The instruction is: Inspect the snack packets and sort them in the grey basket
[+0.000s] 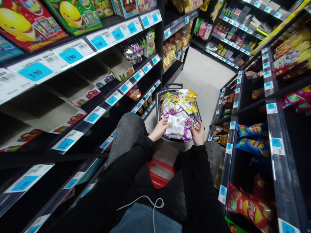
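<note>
Between my knees, both hands hold a purple and silver snack packet (179,127) by its two ends, its printed back turned upward. My left hand (159,129) pinches the left end with thumb and fingers. At the right end, my right hand (198,132) is closed on the packet's edge. The packet is over a dark shopping basket (157,103) heaped with packets. Yellow packets (188,96) lie on the far part of the heap, and more purple ones lie just under the held packet.
Shelves with price tags (97,41) line my left, holding open cartons (58,106) and purple and green packets (149,43). On the right, shelves carry blue chip bags (252,147) and a red chip bag (247,204). A red stool (160,184) is beneath me. Pale floor (206,68) stretches ahead toward another shelf (230,38).
</note>
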The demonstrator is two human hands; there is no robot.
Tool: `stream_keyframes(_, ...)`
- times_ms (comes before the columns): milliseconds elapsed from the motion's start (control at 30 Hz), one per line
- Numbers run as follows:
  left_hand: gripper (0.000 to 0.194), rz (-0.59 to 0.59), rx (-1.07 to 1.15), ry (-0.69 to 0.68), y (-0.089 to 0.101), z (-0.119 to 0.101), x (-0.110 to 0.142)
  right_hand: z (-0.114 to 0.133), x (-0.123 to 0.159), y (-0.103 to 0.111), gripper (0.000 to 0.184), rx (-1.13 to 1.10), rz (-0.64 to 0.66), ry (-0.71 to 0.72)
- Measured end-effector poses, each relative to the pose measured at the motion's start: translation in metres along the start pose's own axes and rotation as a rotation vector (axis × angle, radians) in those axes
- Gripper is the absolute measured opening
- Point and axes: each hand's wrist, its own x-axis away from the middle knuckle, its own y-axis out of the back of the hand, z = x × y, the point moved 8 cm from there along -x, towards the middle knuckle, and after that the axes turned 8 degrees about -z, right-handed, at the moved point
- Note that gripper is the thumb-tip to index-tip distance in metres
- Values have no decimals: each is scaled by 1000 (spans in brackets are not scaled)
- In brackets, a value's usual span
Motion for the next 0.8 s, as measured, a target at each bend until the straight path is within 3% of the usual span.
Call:
stream_keyframes(100, 68, 106, 110, 82, -12, 1, 9, 2, 2, -8, 33, 61, 78, 25)
stream_keyframes(167, 73, 143, 104, 79, -14, -2, 12, -1, 3, -12, 25, 110, 137, 21)
stream_keyframes(300, 49, 127, 38, 77, -11, -4, 12, -8, 2, -13, 22, 123, 167, 14)
stream_keyframes(467, 44, 62, -2, 71, -6, -3, 9, -9, 6, -21, 16, 80, 211, -13)
stream_keyframes(700, 23, -61, -87, -6, 7, -5, 3, 1, 14, -28, 14, 85, 274, 6)
stream_keyframes(800, 19, -33, -34, -20, 5, -7, 3, 1, 13, -25, 13, 84, 240, 1)
